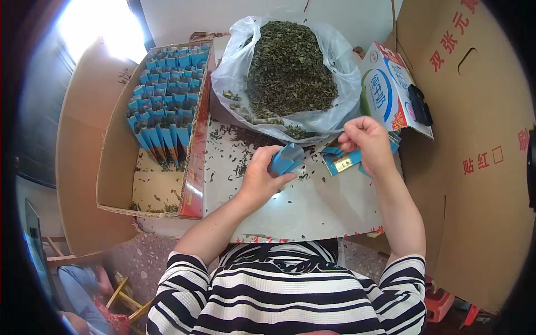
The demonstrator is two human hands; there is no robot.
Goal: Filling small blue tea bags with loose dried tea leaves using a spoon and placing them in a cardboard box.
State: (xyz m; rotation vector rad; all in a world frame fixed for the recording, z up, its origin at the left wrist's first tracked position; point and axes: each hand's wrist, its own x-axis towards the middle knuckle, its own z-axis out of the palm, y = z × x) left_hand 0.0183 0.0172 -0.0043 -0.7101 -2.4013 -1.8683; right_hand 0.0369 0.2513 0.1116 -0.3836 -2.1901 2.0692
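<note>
My left hand [260,178] grips a small blue packet [287,159] upright over the table, its open clear top facing up. My right hand [367,140] is raised to the right of it, with fingers curled closed and nothing visible in them. Below that hand lie several flat blue packets [341,164] with a gold label. Behind both hands stands a clear plastic bag [349,86], rolled open and heaped with dried dark-green leaves [293,69]. At the left, an open cardboard box [114,171] holds rows of blue packets [167,98] with open tops.
Loose leaves [234,144] are scattered over the white table [251,224]. A printed milk carton [383,92] with a black object [420,104] on it stands at the right. Large cardboard sheets [473,201] rise beyond it. Another person's legs [79,289] show at lower left.
</note>
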